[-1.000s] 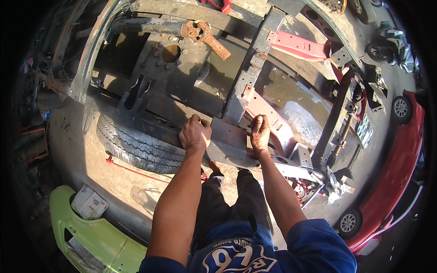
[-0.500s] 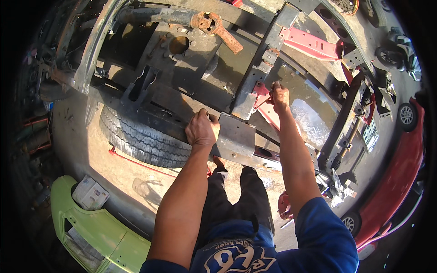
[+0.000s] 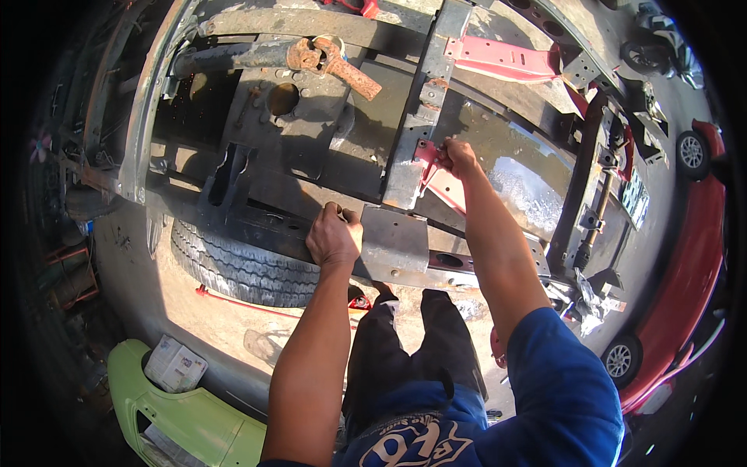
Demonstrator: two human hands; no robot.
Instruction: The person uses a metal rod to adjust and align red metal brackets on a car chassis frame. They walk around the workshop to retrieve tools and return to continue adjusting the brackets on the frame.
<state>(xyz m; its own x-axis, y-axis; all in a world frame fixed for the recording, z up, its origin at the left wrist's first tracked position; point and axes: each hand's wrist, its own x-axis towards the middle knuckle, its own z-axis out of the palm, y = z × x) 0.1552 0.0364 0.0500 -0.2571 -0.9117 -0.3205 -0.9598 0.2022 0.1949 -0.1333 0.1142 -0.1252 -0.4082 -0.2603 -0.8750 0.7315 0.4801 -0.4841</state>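
A vehicle's bare steel chassis spreads out in front of me. My left hand [image 3: 334, 236], fingers curled closed, rests on the dark near side rail [image 3: 268, 226], left of a grey metal plate [image 3: 395, 237]. Whatever its fingers hold, if anything, is hidden. Farther right, my right hand [image 3: 459, 157] is closed beside a small red bracket [image 3: 426, 153] at the near end of the grey crossmember [image 3: 411, 140]. Its fingers reach the bracket's right edge; what they pinch is too small to make out. From below the bracket, a red arm [image 3: 447, 192] slants toward the near rail.
A rusty universal joint [image 3: 319, 58] ends a shaft lying across the frame. Below the near rail stands a tyre [image 3: 241, 265]. A second red arm [image 3: 506, 60] spans the far right. A green car body panel [image 3: 183, 412] lies lower left; a red car [image 3: 677, 288] stands right.
The whole view has shifted, so the chassis sits a little farther left in the picture. Both hands keep nearly the same places on it, with the right hand slightly turned at the bracket.
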